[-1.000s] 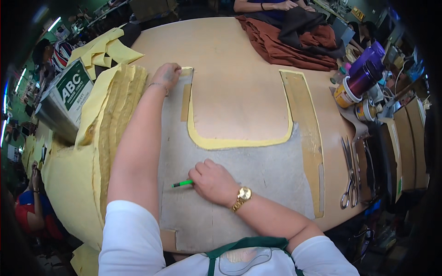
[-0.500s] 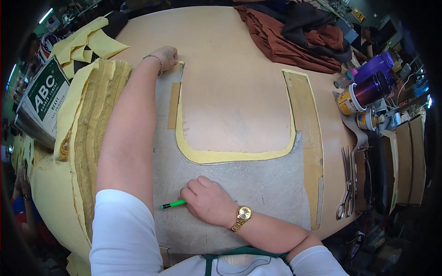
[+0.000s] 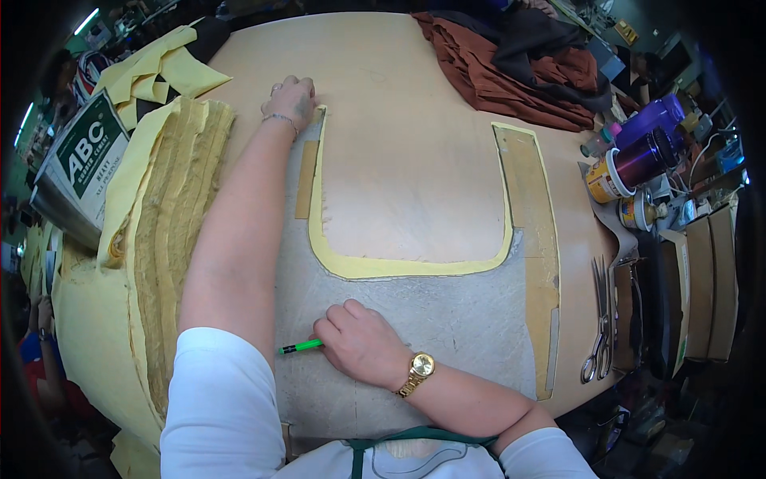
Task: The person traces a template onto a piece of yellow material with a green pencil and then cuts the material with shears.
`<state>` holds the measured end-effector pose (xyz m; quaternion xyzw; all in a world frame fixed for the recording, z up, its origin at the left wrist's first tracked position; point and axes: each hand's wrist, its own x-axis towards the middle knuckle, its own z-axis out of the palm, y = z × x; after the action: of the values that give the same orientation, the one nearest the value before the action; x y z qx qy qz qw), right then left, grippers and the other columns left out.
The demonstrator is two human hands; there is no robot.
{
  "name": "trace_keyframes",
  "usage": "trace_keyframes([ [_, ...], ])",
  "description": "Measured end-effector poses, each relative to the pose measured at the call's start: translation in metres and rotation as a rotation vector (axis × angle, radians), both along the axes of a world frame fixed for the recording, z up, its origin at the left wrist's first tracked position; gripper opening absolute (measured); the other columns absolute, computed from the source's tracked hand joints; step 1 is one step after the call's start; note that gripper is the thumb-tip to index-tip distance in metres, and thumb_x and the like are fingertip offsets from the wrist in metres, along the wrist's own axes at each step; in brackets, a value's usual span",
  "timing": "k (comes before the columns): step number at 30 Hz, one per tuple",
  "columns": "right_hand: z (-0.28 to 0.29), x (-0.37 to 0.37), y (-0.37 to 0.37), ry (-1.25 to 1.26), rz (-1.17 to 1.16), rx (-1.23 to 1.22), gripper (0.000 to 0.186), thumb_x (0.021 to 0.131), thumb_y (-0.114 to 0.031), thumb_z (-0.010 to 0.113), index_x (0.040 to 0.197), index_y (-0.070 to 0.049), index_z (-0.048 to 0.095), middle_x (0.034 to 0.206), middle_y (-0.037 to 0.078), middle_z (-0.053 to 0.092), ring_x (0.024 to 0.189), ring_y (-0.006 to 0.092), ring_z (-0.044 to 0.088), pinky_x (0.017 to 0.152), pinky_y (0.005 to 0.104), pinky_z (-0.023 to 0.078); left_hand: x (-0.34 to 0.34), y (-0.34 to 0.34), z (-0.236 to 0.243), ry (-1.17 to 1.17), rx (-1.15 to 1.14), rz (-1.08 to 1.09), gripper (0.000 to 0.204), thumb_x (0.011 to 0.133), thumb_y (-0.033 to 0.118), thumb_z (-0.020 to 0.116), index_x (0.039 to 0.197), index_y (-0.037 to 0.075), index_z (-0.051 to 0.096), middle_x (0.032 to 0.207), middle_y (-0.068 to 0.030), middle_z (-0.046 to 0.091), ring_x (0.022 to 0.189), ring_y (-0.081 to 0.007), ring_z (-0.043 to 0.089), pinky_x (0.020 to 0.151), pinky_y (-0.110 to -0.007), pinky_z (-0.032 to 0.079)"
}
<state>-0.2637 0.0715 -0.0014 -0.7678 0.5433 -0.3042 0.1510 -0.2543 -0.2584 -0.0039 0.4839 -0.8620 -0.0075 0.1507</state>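
Observation:
A worn grey U-shaped pattern with tan patched strips lies on a yellow sheet, whose border shows around the inner curve. My left hand, arm stretched forward, rests just beyond the pattern's upper left end with fingers curled; whatever they hold is hidden. My right hand rests on the lower part of the pattern, closed around a green pencil. A thick stack of yellow sheets lies along my left forearm.
A metal can stands at left, with yellow scraps behind. Brown and dark cloth is piled at back right. Tumblers, tubs and scissors line the right side, near cardboard pieces. Partly visible people are at the table's far sides.
My left hand has shifted forward, slightly past the pattern's upper end. My right hand still grips the pencil on the pattern. The whole view has shifted slightly.

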Motion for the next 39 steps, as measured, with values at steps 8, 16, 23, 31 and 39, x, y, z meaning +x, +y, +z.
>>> trace_keyframes([
  [8, -0.002, 0.002, 0.002, 0.006, 0.001, -0.049, 0.017, 0.064, -0.011, 0.062, 0.073, -0.007, 0.047, 0.07, 0.007, 0.045, 0.067, 0.0234, 0.047, 0.056, 0.0326, 0.043, 0.091, 0.024, 0.058, 0.429, -0.193, -0.127, 0.016, 0.079, 0.017, 0.057, 0.086, 0.003, 0.062, 0.083, -0.0113, 0.059, 0.079, -0.0241, 0.057, 0.073, -0.032, 0.045],
  [16, -0.003, 0.003, 0.006, 0.068, -0.024, -0.076, 0.01, 0.068, -0.011, 0.056, 0.074, -0.006, 0.05, 0.074, 0.008, 0.049, 0.074, 0.0244, 0.05, 0.062, 0.0352, 0.045, 0.157, 0.18, 0.097, 0.878, 0.195, -0.121, 0.022, 0.084, 0.018, 0.054, 0.092, -0.002, 0.059, 0.08, -0.0051, 0.061, 0.074, -0.0091, 0.055, 0.069, -0.021, 0.042],
  [23, 0.005, 0.001, 0.026, 0.151, 0.001, -0.243, 0.009, 0.068, -0.009, 0.053, 0.076, -0.007, 0.05, 0.072, 0.007, 0.049, 0.073, 0.0254, 0.05, 0.062, 0.0372, 0.044, 0.203, 0.287, 0.001, 0.441, 0.075, -0.144, 0.027, 0.076, 0.014, 0.061, 0.098, -0.003, 0.055, 0.097, -0.0142, 0.054, 0.092, -0.0228, 0.052, 0.081, -0.031, 0.041],
  [31, 0.038, -0.146, 0.23, -0.042, -0.624, 0.087, 0.024, 0.062, -0.014, 0.068, 0.083, -0.005, 0.059, 0.079, 0.011, 0.051, 0.074, 0.0247, 0.051, 0.067, 0.0323, 0.043, 0.221, 0.387, 0.035, 0.106, 0.046, -0.546, 0.052, 0.069, 0.027, 0.067, 0.115, 0.01, 0.05, 0.126, -0.0117, 0.041, 0.121, -0.0331, 0.032, 0.099, -0.047, 0.023],
  [39, 0.011, -0.073, 0.326, 0.247, -0.588, -0.152, 0.028, 0.059, -0.008, 0.068, 0.086, -0.009, 0.06, 0.084, 0.006, 0.051, 0.078, 0.0227, 0.051, 0.066, 0.0324, 0.044, 0.16, 0.458, 0.011, -0.027, -0.005, -0.871, 0.044, 0.065, 0.022, 0.069, 0.107, 0.023, 0.056, 0.122, -0.0019, 0.047, 0.12, -0.0279, 0.036, 0.096, -0.055, 0.021],
])
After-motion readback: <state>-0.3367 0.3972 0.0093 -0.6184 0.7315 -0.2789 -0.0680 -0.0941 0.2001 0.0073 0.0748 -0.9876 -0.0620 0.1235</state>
